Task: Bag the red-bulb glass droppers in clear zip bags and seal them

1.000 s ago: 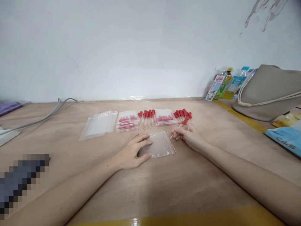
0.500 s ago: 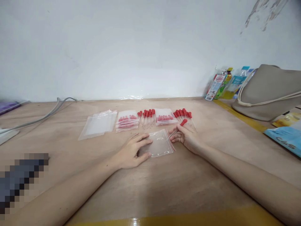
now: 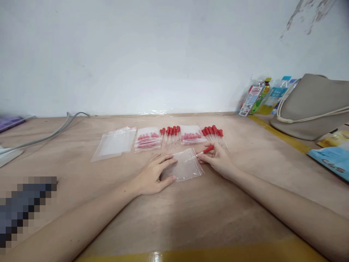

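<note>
A clear zip bag (image 3: 185, 167) lies flat on the table with its red-lined mouth toward the right. My left hand (image 3: 154, 174) rests on the bag's left part, fingers spread, thumb and fingertips touching the plastic. In a pinch, my right hand (image 3: 216, 160) holds a glass dropper with a red bulb (image 3: 208, 149); its thin tube points left and reaches in past the bag's mouth. Beyond the hands lie two groups of red-bulbed droppers, a middle group (image 3: 173, 133) and a right group (image 3: 214, 133). The fingers of my right hand partly hide the dropper.
Flat bags (image 3: 111, 145) lie at the left. Two stacks of filled bags, one left (image 3: 147, 140) and one right (image 3: 191, 134), lie between them and the right droppers. A grey cable (image 3: 51, 134), bottles (image 3: 272, 96), a drawstring bag (image 3: 313, 105) and a blue packet (image 3: 329, 163) flank the work area.
My right hand has tipped the dropper lower and moved it left, so its tube now reaches into the bag's mouth. My left hand stays on the bag.
</note>
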`<state>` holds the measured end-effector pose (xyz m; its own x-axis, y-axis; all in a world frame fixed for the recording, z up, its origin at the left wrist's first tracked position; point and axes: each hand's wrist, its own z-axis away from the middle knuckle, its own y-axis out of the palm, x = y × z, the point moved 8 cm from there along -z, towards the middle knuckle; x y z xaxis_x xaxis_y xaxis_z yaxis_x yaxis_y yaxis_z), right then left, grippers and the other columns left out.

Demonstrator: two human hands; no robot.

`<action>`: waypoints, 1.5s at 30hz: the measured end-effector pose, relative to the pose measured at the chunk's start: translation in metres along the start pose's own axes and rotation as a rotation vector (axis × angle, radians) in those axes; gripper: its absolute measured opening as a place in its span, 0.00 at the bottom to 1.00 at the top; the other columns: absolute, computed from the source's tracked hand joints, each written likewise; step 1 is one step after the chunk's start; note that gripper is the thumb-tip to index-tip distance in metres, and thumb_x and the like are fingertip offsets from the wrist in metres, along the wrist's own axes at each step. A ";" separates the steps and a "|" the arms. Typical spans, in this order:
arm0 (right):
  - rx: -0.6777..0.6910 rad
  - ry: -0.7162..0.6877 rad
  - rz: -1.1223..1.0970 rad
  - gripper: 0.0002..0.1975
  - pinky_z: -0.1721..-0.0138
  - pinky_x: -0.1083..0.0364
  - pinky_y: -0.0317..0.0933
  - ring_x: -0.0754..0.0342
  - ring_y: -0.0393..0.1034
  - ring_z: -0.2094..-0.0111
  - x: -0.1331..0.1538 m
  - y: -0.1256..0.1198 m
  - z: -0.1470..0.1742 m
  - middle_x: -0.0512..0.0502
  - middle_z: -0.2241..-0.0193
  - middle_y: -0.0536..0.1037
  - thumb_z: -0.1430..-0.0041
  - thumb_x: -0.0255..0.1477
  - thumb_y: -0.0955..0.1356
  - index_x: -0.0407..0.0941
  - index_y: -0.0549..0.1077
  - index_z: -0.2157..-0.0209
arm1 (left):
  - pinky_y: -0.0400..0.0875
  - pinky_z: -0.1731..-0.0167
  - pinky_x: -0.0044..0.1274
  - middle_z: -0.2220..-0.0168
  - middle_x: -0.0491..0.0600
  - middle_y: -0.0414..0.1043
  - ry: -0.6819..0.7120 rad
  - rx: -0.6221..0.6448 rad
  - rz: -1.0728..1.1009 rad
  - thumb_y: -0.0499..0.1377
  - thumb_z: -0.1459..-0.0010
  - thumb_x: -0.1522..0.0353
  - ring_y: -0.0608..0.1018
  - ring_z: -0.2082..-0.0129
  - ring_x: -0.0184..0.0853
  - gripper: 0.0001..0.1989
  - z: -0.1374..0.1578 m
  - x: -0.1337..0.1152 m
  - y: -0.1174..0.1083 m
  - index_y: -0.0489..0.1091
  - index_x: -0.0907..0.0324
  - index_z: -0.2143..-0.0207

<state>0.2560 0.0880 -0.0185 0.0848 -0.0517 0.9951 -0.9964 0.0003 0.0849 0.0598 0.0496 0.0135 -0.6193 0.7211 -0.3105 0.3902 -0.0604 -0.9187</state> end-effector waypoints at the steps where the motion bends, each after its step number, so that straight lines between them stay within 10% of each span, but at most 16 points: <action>1: 0.051 0.004 0.032 0.25 0.68 0.55 0.68 0.58 0.71 0.74 0.000 0.002 -0.001 0.53 0.74 0.72 0.63 0.37 0.74 0.46 0.61 0.66 | 0.57 0.44 0.40 0.42 0.56 0.58 0.002 -0.002 0.003 0.55 0.43 0.60 0.62 0.42 0.44 0.26 0.000 0.000 0.000 0.60 0.58 0.44; 9: 0.303 -0.160 0.339 0.14 0.62 0.53 0.64 0.56 0.68 0.66 0.014 0.006 -0.003 0.48 0.70 0.75 0.53 0.36 0.71 0.44 0.75 0.64 | 0.56 0.43 0.41 0.42 0.55 0.58 -0.001 0.007 0.008 0.55 0.43 0.61 0.61 0.42 0.44 0.25 0.000 0.000 0.000 0.59 0.57 0.44; 22: 0.599 -0.149 0.132 0.10 0.71 0.59 0.64 0.63 0.66 0.73 0.026 0.037 0.011 0.47 0.62 0.71 0.49 0.34 0.69 0.44 0.68 0.66 | 0.58 0.44 0.38 0.41 0.55 0.57 0.034 0.006 0.010 0.54 0.41 0.59 0.61 0.42 0.43 0.26 0.000 -0.002 0.000 0.57 0.56 0.42; 27: 0.466 -0.308 0.254 0.10 0.67 0.58 0.63 0.60 0.66 0.70 0.035 0.031 0.008 0.48 0.69 0.69 0.53 0.33 0.72 0.43 0.71 0.71 | 0.56 0.43 0.40 0.41 0.55 0.56 0.012 0.029 0.002 0.53 0.41 0.59 0.60 0.41 0.44 0.26 -0.001 -0.001 0.001 0.56 0.56 0.42; 45: 0.509 -0.014 0.184 0.12 0.66 0.58 0.63 0.60 0.69 0.71 0.009 0.029 -0.005 0.49 0.71 0.76 0.58 0.34 0.73 0.41 0.72 0.73 | 0.56 0.43 0.39 0.41 0.56 0.57 0.047 0.023 0.078 0.55 0.43 0.61 0.60 0.41 0.43 0.26 -0.001 -0.003 -0.001 0.58 0.58 0.43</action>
<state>0.2278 0.0925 -0.0069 -0.0878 -0.1097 0.9901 -0.8714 -0.4731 -0.1297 0.0622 0.0484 0.0153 -0.5549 0.7453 -0.3696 0.4193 -0.1331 -0.8980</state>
